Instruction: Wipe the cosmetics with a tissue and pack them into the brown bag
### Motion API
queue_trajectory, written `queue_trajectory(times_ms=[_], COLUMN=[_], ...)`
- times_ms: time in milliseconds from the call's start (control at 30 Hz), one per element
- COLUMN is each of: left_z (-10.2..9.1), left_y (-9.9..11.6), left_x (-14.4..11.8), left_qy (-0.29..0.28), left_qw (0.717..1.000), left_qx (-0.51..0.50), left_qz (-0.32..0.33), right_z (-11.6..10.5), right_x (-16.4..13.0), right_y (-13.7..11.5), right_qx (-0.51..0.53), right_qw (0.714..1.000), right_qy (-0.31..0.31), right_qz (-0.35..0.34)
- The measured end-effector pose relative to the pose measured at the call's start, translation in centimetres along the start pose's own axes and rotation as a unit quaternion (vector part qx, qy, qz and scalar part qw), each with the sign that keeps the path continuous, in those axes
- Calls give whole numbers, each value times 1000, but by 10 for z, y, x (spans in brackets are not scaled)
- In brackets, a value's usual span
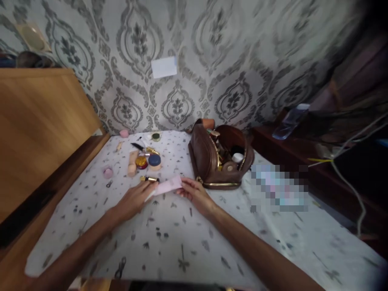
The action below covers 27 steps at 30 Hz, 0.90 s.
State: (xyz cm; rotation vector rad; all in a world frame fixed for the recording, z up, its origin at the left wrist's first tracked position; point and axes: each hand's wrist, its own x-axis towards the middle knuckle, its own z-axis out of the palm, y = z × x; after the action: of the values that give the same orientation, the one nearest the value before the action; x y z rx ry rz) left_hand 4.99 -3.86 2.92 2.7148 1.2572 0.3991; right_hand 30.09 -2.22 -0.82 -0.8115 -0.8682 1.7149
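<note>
Hands meet over a pale pink tube [166, 186] that lies flat on the white patterned cloth [169, 246]. The left hand [135, 199] rests with its fingers stretched along the near end of the tube, and the right hand [195, 195] touches the other end with its fingertips [182, 186]; both hands seem to pinch the tube lightly, but the picture is blurred here and I cannot tell if the fingers are really closed around it. Just beyond the left hand lies a small gold and black lipstick [149, 178], almost touching the fingertips. A little farther from the same hand stand a round red and gold compact [141, 162] and a blue-lidded jar [154, 161], side by side, with a beige tube [132, 163] just to their left. A pink round pot [108, 173] sits alone, more to the left of the left hand. Beyond the right hand, very near to it, a brown leather pouch [209, 161] stands open, with several small cosmetics inside it. To the right of the right hand there is a blurred, pixelated patch [279, 188] on the cloth. A wooden board [39, 129] rises well to the left of the left hand.
</note>
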Motion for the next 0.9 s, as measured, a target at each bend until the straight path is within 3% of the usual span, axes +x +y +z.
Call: queue_trajectory(times_ms=[133, 233, 333, 500, 700, 900], left_z=[-2, 0, 11, 23, 16, 13], left_y=[9, 29, 53, 74, 54, 13], left_x=[7, 27, 52, 71, 39, -23], left_qy=[6, 50, 84, 21, -31, -9], left_qw=[999, 996, 994, 998, 989, 987], left_qx=[2, -12, -21, 17, 81, 119], left_qz=[-37, -80, -61, -49, -117, -109], right_z=[-5, -1, 1, -1, -1, 1], right_x=[-1, -2, -5, -11, -16, -14], right_y=[3, 3, 2, 3, 5, 5], right_qx=[-50, -119, -165, -205, -205, -223], right_qw=[999, 992, 983, 969, 970, 966], right_qy=[-18, -34, -52, -86, -103, -92], right_qz=[-7, -34, -67, -109, -84, -91])
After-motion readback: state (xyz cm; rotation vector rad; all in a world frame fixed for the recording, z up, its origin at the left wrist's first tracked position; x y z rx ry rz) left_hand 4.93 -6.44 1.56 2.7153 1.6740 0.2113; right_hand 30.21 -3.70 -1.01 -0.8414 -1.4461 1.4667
